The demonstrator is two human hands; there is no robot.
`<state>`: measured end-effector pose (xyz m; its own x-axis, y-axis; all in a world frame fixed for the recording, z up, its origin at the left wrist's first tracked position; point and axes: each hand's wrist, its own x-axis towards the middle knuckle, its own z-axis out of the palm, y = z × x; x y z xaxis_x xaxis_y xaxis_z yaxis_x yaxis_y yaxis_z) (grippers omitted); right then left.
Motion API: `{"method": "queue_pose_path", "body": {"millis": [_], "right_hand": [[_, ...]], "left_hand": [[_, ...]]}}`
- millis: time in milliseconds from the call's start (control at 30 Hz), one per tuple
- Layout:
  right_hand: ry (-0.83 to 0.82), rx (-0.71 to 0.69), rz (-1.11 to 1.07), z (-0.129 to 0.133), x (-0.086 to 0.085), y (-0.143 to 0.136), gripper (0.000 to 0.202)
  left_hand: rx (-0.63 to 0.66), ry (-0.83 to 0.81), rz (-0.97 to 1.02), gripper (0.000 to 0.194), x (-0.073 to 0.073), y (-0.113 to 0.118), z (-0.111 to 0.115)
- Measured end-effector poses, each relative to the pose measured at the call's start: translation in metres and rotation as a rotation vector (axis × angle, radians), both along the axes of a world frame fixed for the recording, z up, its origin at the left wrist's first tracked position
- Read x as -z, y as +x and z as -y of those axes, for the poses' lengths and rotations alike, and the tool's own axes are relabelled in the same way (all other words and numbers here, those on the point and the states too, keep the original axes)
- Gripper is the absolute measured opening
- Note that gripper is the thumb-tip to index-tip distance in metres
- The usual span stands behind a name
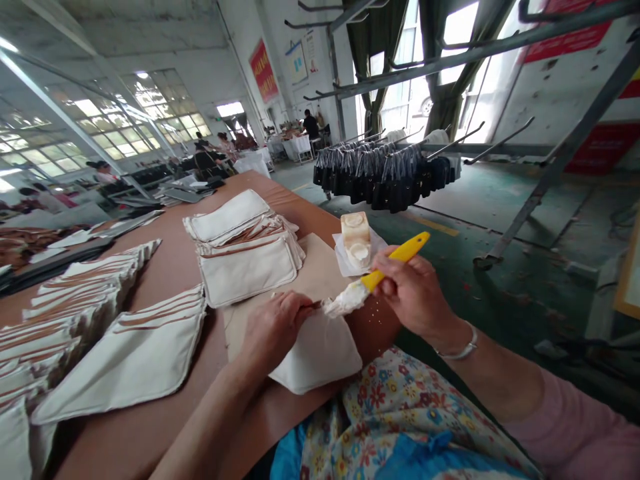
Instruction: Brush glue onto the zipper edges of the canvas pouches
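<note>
My right hand is closed around the yellow handle of a brush, whose bristles are thickly coated in white paste. The bristle tip meets the upper edge of a cream fabric piece on the table near my lap. My left hand pinches that piece at its top edge, fingertips close to the bristles. Just beyond the brush, a whitish glue container lies on a pale sheet, white paste at its near mouth. A tan sheet lies partly beneath the fabric piece.
Stacked cream pieces with brown edges lie beyond my left hand. Long overlapping rows of similar pieces cover the left of the brown table. Past the table's right edge stands a metal rack hung with dark items. Other people sit farther back.
</note>
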<state>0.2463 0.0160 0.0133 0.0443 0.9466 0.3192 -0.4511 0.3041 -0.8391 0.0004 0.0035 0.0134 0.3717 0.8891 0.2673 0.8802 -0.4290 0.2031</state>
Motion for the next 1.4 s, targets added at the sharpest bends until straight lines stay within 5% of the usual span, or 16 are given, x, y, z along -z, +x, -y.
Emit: {"method": "queue_pose_path", "body": {"millis": [233,333,433,600,733,867,967,1100,1200,1400], "right_hand": [[-0.049,0.259,-0.232,-0.009,-0.033,0.055,0.016],[-0.045,0.289,-0.262,-0.009,-0.031,0.075,0.015],[-0.069,0.294,-0.264,-0.008,-0.023,0.083,0.013],[-0.141,0.202,-0.226,-0.012,0.0,0.068,0.012],[-0.238,0.134,-0.207,-0.016,0.019,0.047,0.012],[-0.289,0.096,-0.202,-0.018,0.028,0.027,0.018],[-0.315,0.079,-0.185,-0.02,0.033,0.018,0.019],[-0.327,0.078,-0.154,-0.021,0.041,0.017,0.015],[-0.324,0.081,-0.158,-0.022,0.045,0.019,0.016],[-0.313,0.101,-0.168,-0.027,0.045,0.024,0.019]], "left_hand": [[0.196,-0.279,0.499,0.035,-0.098,-0.02,-0.031],[0.144,-0.409,0.59,0.044,-0.114,-0.048,-0.02],[0.001,-0.558,0.624,0.049,-0.09,-0.087,-0.01],[-0.204,-0.746,0.458,0.047,-0.002,-0.133,-0.01],[-0.349,-0.531,0.147,0.033,0.068,-0.123,-0.026],[-0.364,-0.454,0.1,0.028,0.114,-0.088,-0.055],[-0.373,-0.432,0.069,0.024,0.131,-0.068,-0.075],[-0.358,-0.449,0.048,0.017,0.136,-0.055,-0.078],[-0.31,-0.431,0.038,0.015,0.128,-0.045,-0.053],[-0.03,-0.088,0.057,0.012,0.117,-0.03,0.004]]}}
